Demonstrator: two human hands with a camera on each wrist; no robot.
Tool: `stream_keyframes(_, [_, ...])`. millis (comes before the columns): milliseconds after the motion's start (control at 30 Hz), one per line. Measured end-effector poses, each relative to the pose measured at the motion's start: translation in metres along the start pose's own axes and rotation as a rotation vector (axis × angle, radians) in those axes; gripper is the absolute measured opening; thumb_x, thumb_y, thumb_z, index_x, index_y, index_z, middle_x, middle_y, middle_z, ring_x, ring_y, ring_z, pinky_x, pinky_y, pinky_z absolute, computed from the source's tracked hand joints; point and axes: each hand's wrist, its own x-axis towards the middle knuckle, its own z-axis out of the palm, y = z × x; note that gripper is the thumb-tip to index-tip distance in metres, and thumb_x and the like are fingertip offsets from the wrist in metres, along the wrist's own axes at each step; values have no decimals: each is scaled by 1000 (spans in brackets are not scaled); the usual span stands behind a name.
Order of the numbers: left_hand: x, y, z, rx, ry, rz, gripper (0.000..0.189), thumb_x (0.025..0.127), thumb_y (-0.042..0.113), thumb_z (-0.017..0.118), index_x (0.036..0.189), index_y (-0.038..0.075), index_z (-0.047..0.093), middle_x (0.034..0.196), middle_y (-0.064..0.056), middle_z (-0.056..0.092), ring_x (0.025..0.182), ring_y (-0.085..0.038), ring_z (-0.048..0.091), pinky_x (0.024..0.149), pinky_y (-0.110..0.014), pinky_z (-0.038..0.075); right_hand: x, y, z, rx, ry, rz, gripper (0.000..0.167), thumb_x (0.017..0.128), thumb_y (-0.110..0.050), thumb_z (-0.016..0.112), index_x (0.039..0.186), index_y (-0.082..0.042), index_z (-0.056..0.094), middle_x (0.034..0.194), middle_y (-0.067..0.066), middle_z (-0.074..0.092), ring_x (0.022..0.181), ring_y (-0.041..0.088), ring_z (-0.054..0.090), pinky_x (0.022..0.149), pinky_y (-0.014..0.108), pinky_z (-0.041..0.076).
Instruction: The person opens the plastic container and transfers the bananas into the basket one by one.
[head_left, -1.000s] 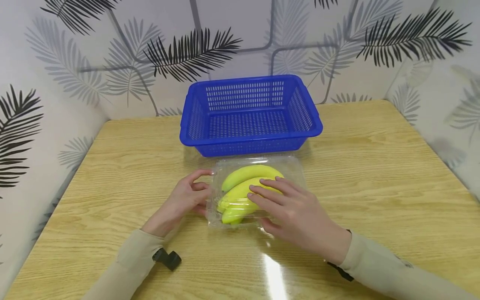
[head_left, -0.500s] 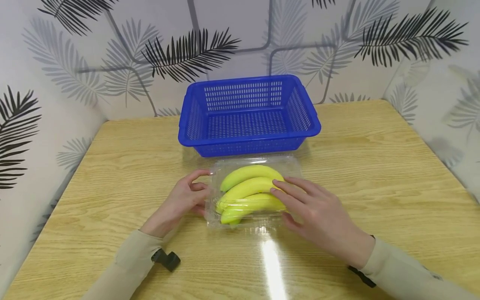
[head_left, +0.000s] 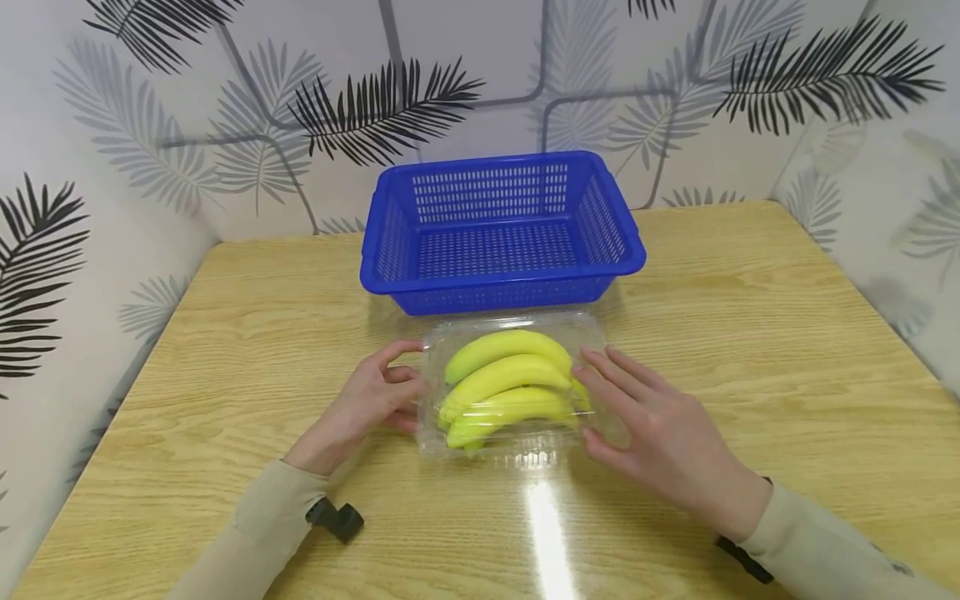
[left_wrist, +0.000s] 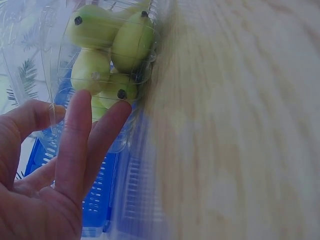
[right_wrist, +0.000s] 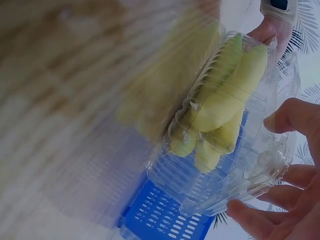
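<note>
A clear plastic clamshell box [head_left: 587, 329] lies on the table with several yellow bananas [head_left: 517, 379] inside. My left hand [head_left: 367, 398] is at the box's left end; in the left wrist view its middle fingers [left_wrist: 72, 145] reach out nearly straight against the end wall, and the thumb is by the lid's edge. At the other end is my right hand [head_left: 656, 429], its fingertips on the lid's right edge and its thumb low at the front corner. In the right wrist view the thumb and fingers [right_wrist: 280, 195] spread apart around the lid's end.
Right behind the box stands a blue plastic basket [head_left: 502, 283] with slotted walls and nothing in it. The wooden table [head_left: 757, 333] meets leaf-patterned walls [head_left: 480, 75] at the back and sides. A light reflection lies on the table in front of the box.
My right hand has slid rightwards over the lid, from above the bananas to the box's right edge, so more of the bananas shows. The left hand stays at the left end.
</note>
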Motion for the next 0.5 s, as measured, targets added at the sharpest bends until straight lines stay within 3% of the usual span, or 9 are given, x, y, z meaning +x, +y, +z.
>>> stream_keyframes(300, [0, 1, 1, -7, 17, -5, 56, 89, -1, 62, 141, 8, 45, 88, -8, 67, 64, -22, 67, 56, -37, 59, -3, 3, -3, 24, -41, -54, 53, 100, -32, 43, 134, 7, 56, 134, 25, 56, 117, 45, 57, 87, 49, 53])
stream_keyframes(500, [0, 1, 1, -1, 15, -3, 57, 88, -2, 61, 141, 7, 44, 87, -8, 66, 65, -22, 68, 56, -37, 59, -3, 6, -5, 34, -70, -77, 50, 98, -25, 47, 134, 8, 54, 134, 27, 55, 117, 45, 57, 87, 48, 53])
